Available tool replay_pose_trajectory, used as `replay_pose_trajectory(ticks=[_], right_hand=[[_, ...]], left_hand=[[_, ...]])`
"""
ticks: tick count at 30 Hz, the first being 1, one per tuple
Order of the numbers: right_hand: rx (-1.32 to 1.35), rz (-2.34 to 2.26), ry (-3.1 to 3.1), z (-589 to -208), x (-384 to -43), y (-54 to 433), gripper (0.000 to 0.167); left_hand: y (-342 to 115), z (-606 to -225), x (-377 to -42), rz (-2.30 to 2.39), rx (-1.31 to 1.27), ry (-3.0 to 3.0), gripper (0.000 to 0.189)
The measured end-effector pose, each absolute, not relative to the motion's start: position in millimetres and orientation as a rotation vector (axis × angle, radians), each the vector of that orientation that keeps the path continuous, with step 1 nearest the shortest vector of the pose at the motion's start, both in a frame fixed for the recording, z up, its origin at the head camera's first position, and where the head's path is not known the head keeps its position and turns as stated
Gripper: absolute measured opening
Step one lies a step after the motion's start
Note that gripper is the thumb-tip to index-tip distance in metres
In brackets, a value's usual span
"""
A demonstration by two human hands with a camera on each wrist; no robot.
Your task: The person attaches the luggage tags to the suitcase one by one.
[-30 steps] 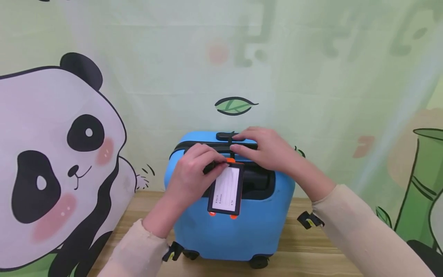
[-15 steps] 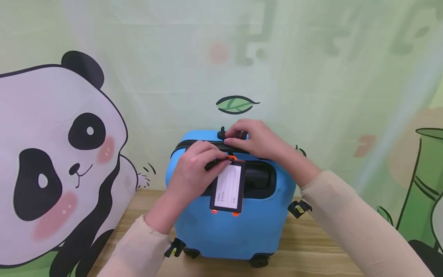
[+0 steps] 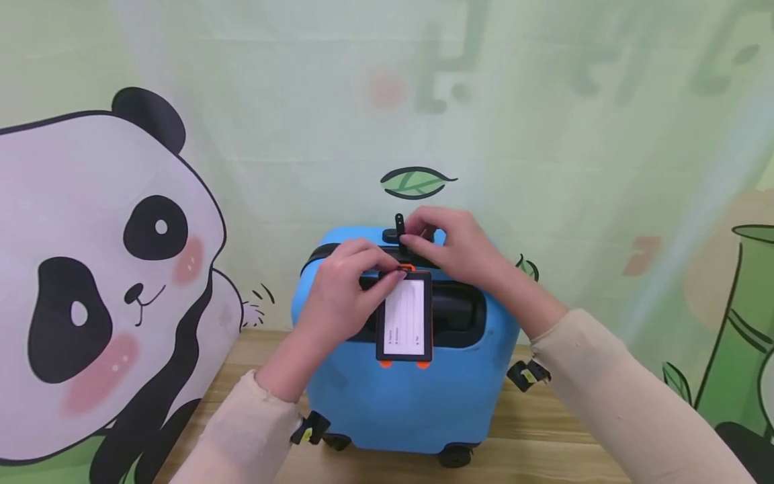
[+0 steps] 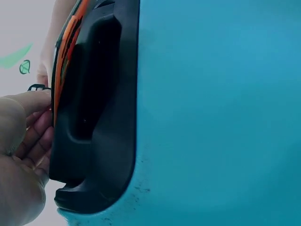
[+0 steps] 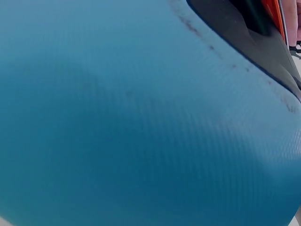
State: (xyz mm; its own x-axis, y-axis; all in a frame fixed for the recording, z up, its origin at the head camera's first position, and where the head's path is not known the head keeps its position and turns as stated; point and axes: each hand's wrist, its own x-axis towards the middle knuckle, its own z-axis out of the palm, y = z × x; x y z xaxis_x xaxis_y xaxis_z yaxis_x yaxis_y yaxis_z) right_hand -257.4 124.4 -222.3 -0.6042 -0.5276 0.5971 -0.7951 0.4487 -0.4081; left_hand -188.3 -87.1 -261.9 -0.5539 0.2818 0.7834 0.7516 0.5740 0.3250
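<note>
Black, orange-edged luggage tag [image 3: 405, 317] hangs before recessed black handle [image 3: 461, 312] of blue suitcase [image 3: 399, 403]. Card print tiny; appears to read "Name", "Address", "Tel". Left hand [image 3: 341, 289] pinches tag's top; right hand [image 3: 455, 243], just above, pinches black strap [image 3: 400, 223]. Suitcase stands on wood-grain surface [image 3: 544, 430], panda-printed backdrop [image 3: 302, 134] behind.

Lettering [image 3: 396, 336] on the tag [image 3: 404, 317] was too small to read; the head view's left edge cropped the printed panda [image 3: 121, 269].
</note>
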Motion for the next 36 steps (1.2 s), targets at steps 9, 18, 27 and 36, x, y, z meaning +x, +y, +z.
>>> replay_pose_trajectory(ticks=[9, 18, 27, 36], right_hand=[[1.204, 0.821, -2.060, -229.6, -256.4, 130.1, 0.009], [1.225, 0.680, -1.953, -231.7, -256.6, 135.8, 0.016], [1.242, 0.531, -1.866, -235.0, -257.7, 138.5, 0.017], [1.232, 0.400, -1.860, -235.8, -254.5, 137.6, 0.018]], left_hand=[[-85.4, -254.8, -192.5, -0.996, -0.752, -2.175, 0.010], [-84.3, -249.8, -194.5, -1.076, -0.723, -2.194, 0.011], [-83.6, -243.9, -196.0, -1.150, -0.686, -2.234, 0.014], [-84.1, -240.3, -197.8, -1.224, -0.662, -2.284, 0.015]])
